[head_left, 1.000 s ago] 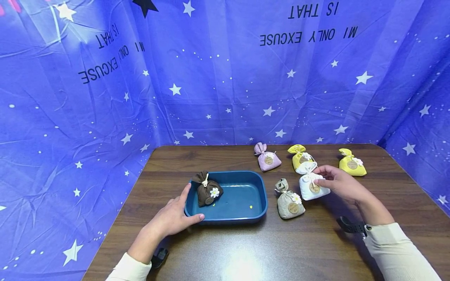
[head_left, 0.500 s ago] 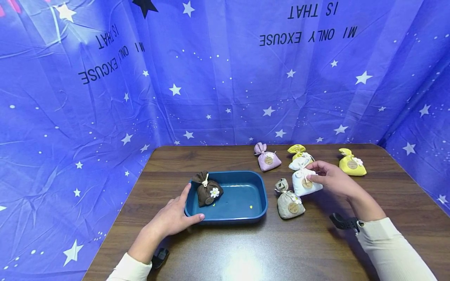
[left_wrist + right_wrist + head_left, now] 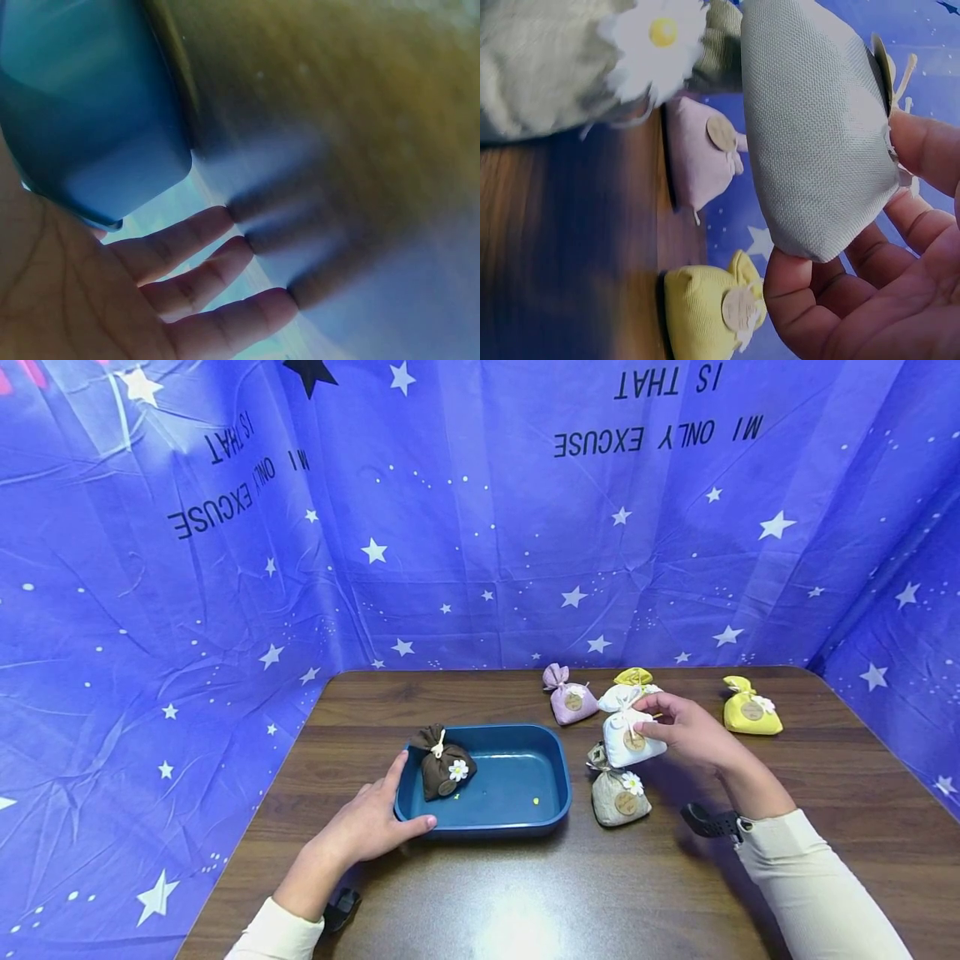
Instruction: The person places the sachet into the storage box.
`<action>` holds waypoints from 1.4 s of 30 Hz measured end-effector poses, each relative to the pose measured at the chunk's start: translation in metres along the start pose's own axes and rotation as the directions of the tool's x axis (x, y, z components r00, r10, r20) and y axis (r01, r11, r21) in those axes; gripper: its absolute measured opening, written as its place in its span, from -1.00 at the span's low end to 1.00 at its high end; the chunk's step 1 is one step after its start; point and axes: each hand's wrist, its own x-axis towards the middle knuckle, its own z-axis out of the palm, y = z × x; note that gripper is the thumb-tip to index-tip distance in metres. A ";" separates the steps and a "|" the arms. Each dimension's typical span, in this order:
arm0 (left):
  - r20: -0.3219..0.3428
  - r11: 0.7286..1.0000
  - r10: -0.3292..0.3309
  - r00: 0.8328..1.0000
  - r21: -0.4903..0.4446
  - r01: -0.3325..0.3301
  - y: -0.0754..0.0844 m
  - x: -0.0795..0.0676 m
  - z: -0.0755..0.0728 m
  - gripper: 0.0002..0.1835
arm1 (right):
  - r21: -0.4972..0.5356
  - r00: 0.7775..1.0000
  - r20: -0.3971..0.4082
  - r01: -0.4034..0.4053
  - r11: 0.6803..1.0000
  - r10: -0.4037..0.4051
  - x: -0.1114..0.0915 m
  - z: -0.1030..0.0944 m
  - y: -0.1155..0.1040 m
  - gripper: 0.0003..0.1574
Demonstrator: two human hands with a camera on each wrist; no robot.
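Between thumb and fingers my right hand (image 3: 686,731) pinches a white cloth sachet (image 3: 628,743); in the right wrist view the sachet (image 3: 817,135) is held up off the table. It partly covers a grey sachet (image 3: 620,799) with a white flower and a yellow sachet (image 3: 632,677) behind. My left hand (image 3: 367,820) rests at the left front corner of a blue plastic tray (image 3: 561,777), index finger along its left side and thumb at the front rim. Three fairly straight fingers (image 3: 232,322) show beside the tray's outer wall in the left wrist view. A brown sachet (image 3: 444,767) lies inside the tray.
A pink sachet (image 3: 573,702) lies near the back edge, right of the tray. Another yellow sachet (image 3: 752,712) lies farther right. A blue star-patterned curtain (image 3: 495,527) hangs behind the wooden table (image 3: 420,893). Small yellow bits lie in the tray.
My right hand has moved left with the white sachet, now above the grey sachet's top and nearer the tray. My left hand and the tray have stayed in place.
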 end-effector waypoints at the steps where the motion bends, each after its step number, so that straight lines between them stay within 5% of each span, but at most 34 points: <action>1: 0.000 1.000 0.000 1.000 -0.001 0.000 0.000 0.000 0.000 0.24 | -0.003 1.000 0.000 0.000 1.000 0.000 0.001 0.001 -0.001 -0.65; 33: -0.010 1.000 0.012 1.000 0.004 -0.012 -0.001 0.000 -0.001 0.23 | 0.108 1.000 -0.004 0.024 0.994 -0.023 0.029 0.046 -0.040 -0.67; 42: -0.015 1.000 0.012 1.000 -0.004 -0.012 -0.001 -0.001 -0.001 0.22 | 0.146 0.994 -0.016 0.108 0.983 -0.107 0.036 0.069 -0.051 -0.72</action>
